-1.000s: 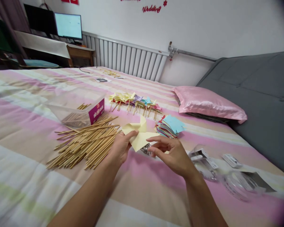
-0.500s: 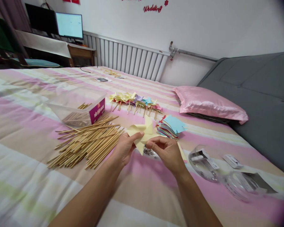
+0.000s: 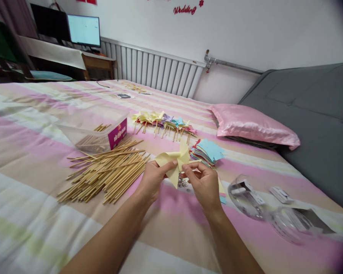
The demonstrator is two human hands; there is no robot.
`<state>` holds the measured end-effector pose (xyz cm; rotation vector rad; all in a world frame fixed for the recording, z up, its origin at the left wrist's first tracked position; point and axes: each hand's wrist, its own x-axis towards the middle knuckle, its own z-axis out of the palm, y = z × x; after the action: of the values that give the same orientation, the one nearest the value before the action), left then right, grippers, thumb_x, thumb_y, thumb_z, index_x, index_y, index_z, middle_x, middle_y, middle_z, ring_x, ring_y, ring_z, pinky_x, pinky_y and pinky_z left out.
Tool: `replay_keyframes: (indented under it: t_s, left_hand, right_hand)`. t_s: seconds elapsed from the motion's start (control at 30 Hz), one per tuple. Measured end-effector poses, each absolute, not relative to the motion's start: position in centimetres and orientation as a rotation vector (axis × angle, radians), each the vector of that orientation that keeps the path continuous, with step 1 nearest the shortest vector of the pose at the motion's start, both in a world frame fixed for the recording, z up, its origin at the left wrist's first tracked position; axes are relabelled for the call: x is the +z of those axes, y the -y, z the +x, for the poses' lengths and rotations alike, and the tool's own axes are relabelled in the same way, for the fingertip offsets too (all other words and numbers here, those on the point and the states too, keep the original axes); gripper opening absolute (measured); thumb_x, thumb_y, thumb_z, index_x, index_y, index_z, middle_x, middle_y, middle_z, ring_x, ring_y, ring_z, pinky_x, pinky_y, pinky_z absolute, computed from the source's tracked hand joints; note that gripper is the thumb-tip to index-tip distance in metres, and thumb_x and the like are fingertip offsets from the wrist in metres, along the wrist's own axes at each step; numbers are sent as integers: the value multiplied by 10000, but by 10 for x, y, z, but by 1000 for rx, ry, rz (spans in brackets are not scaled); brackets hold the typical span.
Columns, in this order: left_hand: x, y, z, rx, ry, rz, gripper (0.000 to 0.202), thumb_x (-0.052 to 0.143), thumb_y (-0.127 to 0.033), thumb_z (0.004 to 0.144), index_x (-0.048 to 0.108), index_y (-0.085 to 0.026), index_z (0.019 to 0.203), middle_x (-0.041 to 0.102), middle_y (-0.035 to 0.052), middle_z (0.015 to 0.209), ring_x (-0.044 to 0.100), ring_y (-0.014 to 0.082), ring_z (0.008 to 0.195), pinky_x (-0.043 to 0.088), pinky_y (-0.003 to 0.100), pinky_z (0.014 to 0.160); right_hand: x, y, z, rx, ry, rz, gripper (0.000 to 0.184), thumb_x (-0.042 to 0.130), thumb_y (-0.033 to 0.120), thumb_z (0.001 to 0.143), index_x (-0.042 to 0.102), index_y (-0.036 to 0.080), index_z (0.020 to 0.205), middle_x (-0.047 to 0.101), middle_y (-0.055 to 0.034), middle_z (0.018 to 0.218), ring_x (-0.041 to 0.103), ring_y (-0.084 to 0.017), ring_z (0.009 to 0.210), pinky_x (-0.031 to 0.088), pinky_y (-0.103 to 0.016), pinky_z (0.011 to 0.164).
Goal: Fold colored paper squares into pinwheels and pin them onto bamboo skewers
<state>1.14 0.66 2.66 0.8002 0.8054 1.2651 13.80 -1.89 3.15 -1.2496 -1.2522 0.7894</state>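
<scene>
A pale yellow paper pinwheel [image 3: 173, 176] is held up over the bed, its blades folded in toward the centre. My left hand [image 3: 154, 179] grips it from the left, thumb pressed near the middle. At the pinwheel's right side my right hand [image 3: 203, 182] is closed, with thumb and fingertips at its centre; anything small between them is hidden. Just below and behind lies a little heap of silvery metal pieces [image 3: 183, 181]. Right behind my right hand is a stack of coloured paper [image 3: 210, 151], blue on top.
Loose wooden sticks [image 3: 108, 171] lie to the left, before a clear plastic box [image 3: 82, 137] holding more sticks. Finished pinwheels [image 3: 162, 120] lie in a row farther back. Clear round containers [image 3: 246, 198] sit at the right. A pink pillow [image 3: 254, 123] rests by the grey headboard [image 3: 308, 102].
The pinwheel and both hands have shifted slightly right. My right thumb and fingertips have moved up from beside the metal pieces to the pinwheel's centre.
</scene>
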Motion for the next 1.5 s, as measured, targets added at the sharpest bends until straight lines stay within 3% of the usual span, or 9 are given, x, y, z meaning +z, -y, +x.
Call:
replay_keyframes:
  t_s: [0.2, 0.63, 0.83, 1.0, 1.2, 1.37, 1.5]
  left_hand:
    - [27, -5, 14, 1263, -829, 827, 385, 795, -276, 579, 710, -93, 906, 701, 66, 747, 622, 163, 677, 481, 256, 637]
    - [25, -6, 15, 1269, -817, 872, 342, 804, -290, 561, 728, -106, 839, 680, 34, 678, 609, 153, 629, 461, 247, 597]
    - [25, -5, 16, 1280, -818, 843, 313, 799, -267, 567, 721, -111, 826, 689, 36, 693, 615, 147, 628, 464, 236, 591]
    - [26, -5, 15, 1309, -797, 768, 277, 771, -250, 603, 710, -110, 835, 698, 44, 726, 619, 140, 629, 478, 239, 612]
    - [25, -5, 16, 1333, -741, 753, 255, 754, -243, 636, 706, -121, 855, 704, 43, 750, 612, 125, 611, 485, 249, 645]
    - [26, -3, 19, 1318, -752, 749, 277, 780, -244, 597, 706, -109, 828, 704, 54, 747, 611, 130, 621, 476, 239, 626]
    - [25, 0, 22, 1293, -748, 761, 273, 775, -248, 607, 702, -99, 824, 700, 66, 758, 610, 138, 634, 480, 252, 637]
  right_hand:
    - [30, 18, 137, 771, 1217, -1265, 271, 676, 408, 734, 611, 148, 698, 655, -24, 639, 657, -147, 568, 456, -187, 464]
    - [26, 16, 140, 718, 1216, -1285, 267, 698, 396, 704, 621, 143, 668, 644, -27, 638, 630, -144, 526, 451, -206, 453]
    - [26, 18, 137, 719, 1212, -1290, 276, 699, 398, 699, 622, 136, 663, 684, -95, 886, 617, -122, 531, 453, -221, 455]
    - [27, 20, 133, 786, 1092, -1180, 370, 764, 345, 632, 474, 192, 803, 638, -88, 1086, 668, -150, 633, 511, -255, 537]
    - [27, 18, 127, 951, 926, -1123, 649, 784, 329, 612, 426, 207, 1140, 686, -30, 861, 664, -156, 679, 502, -251, 580]
    - [25, 19, 123, 1122, 833, -1041, 322, 774, 327, 615, 641, 144, 845, 674, -16, 764, 595, -109, 661, 466, -227, 614]
    - [26, 19, 121, 1146, 734, -1010, 281, 802, 287, 561, 673, 138, 762, 636, 11, 668, 500, -73, 555, 423, -210, 547]
